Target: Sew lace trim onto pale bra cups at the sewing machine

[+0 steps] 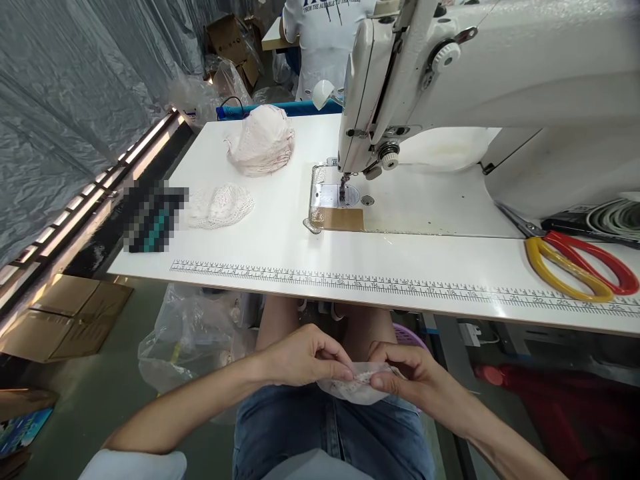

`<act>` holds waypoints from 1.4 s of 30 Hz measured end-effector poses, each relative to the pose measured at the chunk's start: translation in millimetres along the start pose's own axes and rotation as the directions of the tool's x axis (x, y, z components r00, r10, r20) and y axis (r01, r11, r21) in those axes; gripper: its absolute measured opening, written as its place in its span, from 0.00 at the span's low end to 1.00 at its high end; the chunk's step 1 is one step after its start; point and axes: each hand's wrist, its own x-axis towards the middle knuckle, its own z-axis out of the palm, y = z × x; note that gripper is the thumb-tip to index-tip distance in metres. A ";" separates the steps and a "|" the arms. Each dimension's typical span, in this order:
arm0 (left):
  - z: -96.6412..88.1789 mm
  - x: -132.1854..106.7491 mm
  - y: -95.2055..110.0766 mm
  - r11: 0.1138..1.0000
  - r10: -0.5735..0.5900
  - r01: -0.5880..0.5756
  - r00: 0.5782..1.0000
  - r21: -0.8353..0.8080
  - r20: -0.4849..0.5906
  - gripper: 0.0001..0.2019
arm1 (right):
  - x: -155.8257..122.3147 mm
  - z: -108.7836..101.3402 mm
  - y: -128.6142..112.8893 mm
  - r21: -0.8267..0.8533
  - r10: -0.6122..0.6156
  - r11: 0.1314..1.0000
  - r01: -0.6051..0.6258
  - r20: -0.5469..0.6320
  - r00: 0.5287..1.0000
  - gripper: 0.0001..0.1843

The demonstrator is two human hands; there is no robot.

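Note:
Over my lap, both hands pinch a small piece of sheer white fabric (356, 392) with a lacy, dotted part along its upper side. My left hand (313, 359) grips its left end between thumb and fingers. On the opposite end, the thumb and fingers of my right hand (411, 375) are closed. Up on the sewing table (280, 243) lies a single white lacy cloth piece (225, 205). Behind it rests a stack of pale pink fabric pieces (263, 141).
A white sewing machine (425, 80) takes up the table's right side. Red-and-yellow scissors (570, 260) lie near the right front edge. A printed ruler (350, 283) runs along the front. Cardboard boxes (65, 317) and a clear plastic bag (195, 337) are below left. Another person (327, 40) sits beyond.

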 end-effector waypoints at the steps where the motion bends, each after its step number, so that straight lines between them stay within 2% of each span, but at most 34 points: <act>1: -0.5 -0.8 0.2 1.000 0.000 0.000 1.000 0.005 -0.002 0.12 | 0.0 -0.5 0.2 0.002 0.002 1.000 -0.002 0.005 1.000 0.16; 7: -0.8 -0.9 6.4 0.998 -0.026 0.027 0.999 0.057 -0.030 0.12 | -0.1 -1.1 0.7 0.013 0.030 0.999 -0.031 0.047 0.998 0.14; 13: -5.6 -1.8 -3.1 0.995 -0.060 0.062 0.998 -0.072 0.029 0.14 | -1.2 -5.7 8.9 0.073 0.069 0.995 -0.065 -0.044 0.997 0.15; 15: -6.9 -2.5 -8.3 0.994 -0.083 0.084 0.996 -0.064 0.015 0.12 | -3.3 -8.7 12.2 0.094 0.096 0.991 -0.091 -0.049 0.994 0.13; 18: -6.8 -2.1 -11.6 0.998 -0.070 0.070 0.997 -0.003 -0.019 0.10 | -6.5 -12.1 14.9 0.092 0.132 0.988 -0.126 -0.064 0.989 0.14; 21: -5.9 -0.2 -10.4 0.998 -0.061 0.061 0.998 0.018 -0.001 0.11 | -8.0 -13.4 14.1 0.083 0.160 0.985 -0.153 -0.090 0.983 0.15; 27: -7.7 4.0 -11.2 0.994 -0.068 0.073 0.996 -0.087 0.055 0.12 | -6.8 -13.7 12.3 0.114 0.192 0.977 -0.181 -0.095 0.977 0.17; 33: -12.7 7.0 -14.0 0.996 0.004 0.002 0.998 -0.091 0.068 0.13 | -5.7 -15.9 18.9 0.175 0.226 0.962 -0.209 -0.080 0.971 0.17; 37: -11.6 7.3 -15.2 0.984 -0.042 0.055 0.996 -0.168 0.083 0.17 | -4.3 -16.9 24.4 0.210 0.250 0.952 -0.223 -0.109 0.962 0.18; 40: -9.4 7.7 -17.7 0.986 -0.056 0.063 0.997 -0.151 0.047 0.16 | -4.7 -16.8 27.7 0.250 0.252 0.944 -0.217 -0.117 0.961 0.18; 42: -9.5 8.8 -19.3 0.987 -0.043 0.052 0.997 -0.152 0.060 0.15 | -5.5 -16.2 28.1 0.290 0.237 0.936 -0.200 -0.099 0.966 0.17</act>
